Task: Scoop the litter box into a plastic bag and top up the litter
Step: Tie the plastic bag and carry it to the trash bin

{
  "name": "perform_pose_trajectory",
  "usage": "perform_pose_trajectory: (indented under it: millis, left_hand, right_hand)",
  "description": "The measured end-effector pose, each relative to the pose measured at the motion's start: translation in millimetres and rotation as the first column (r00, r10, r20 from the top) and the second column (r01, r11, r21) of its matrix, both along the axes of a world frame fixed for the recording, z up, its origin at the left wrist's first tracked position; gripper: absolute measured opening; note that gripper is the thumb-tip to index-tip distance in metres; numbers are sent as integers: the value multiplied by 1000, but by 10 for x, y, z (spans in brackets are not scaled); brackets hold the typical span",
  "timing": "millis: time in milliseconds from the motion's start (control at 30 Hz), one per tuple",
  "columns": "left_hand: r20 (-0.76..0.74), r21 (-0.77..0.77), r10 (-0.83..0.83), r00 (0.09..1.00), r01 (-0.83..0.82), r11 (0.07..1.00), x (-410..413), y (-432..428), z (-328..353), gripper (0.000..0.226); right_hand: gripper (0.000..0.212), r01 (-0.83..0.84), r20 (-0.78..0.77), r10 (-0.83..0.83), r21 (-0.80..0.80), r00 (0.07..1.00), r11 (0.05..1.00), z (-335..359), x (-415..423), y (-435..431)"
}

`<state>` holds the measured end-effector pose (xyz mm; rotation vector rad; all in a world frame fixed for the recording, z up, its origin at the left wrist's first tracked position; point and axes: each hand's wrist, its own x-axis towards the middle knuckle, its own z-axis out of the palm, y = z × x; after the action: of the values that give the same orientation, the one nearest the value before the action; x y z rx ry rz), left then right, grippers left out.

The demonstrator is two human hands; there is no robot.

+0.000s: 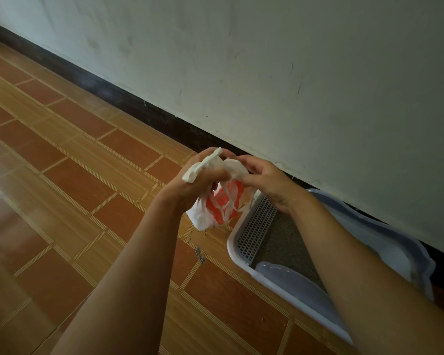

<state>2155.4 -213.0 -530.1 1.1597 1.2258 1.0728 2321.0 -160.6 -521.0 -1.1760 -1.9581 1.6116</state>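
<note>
**Plastic bag (203, 219) up in both hands, just left of the litter box (231, 252)**

Plastic bag is white with a red-orange patch. It hangs in the air above the tiled floor (75, 188), near the box's far-left corner and not touching it. Left hand (190, 187) grips one bag handle (203, 165), the strip bunched and wrapped over its fingers. Right hand (269, 183) pinches the other handle between thumb and fingertips. Both hands are closed on plastic and sit close together, with thin strips stretched down from them to the bag body. Cannot tell if the mouth is being opened or knotted, and the contents are not visible.

Litter box sits on the floor against the wall (292, 73). It has a white rim and a grey grid panel (256, 226) along its left side, with grey litter (287, 242) next to that. Pale blue plastic parts (395, 247) lie over it, scoop or hood, cannot tell. Loose grains (200, 254) are scattered on the floor beside the box.

Risks from here:
- The handle strips look thin and pulled taut, so a hard tug could tear one.
- If the right-hand pinch slips, the bag tips or drops, and anything inside lands on the tiles rather than in the box.
- The bag hangs off to the side of the box, so scooping across that gap would drop more grains.
- The grains already down could get walked around the floor.
</note>
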Motion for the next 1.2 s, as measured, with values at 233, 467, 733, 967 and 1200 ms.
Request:
perform_pose_trajectory:
  millis: [233, 467, 733, 967, 1200]
  left_hand:
    - [20, -56, 122, 992, -121, 991, -33, 9, -98, 11]
    - [126, -105, 238, 963, -225, 969, -33, 58, -152, 29]
    - [29, 1, -11, 1000, 11, 1000, -72, 26, -80, 21]
    - [-297, 249, 17, 955, 60, 967, -104, 51, -86, 45]
    - [-521, 448, 472, 711, -243, 860, 0, 111, -217, 10]
  right_hand:
    - [22, 237, -67, -228, 192, 971, 953, -39, 15, -39]
    - [14, 123, -45, -118, 145, 992, 982, -47, -33, -78]
    - [48, -10, 33, 3, 194, 999, 981, -119, -37, 7]
    - [22, 21, 144, -68, 306, 987, 952, -159, -88, -9]
    - [15, 41, 101, -70, 264, 992, 964, -187, -107, -51]
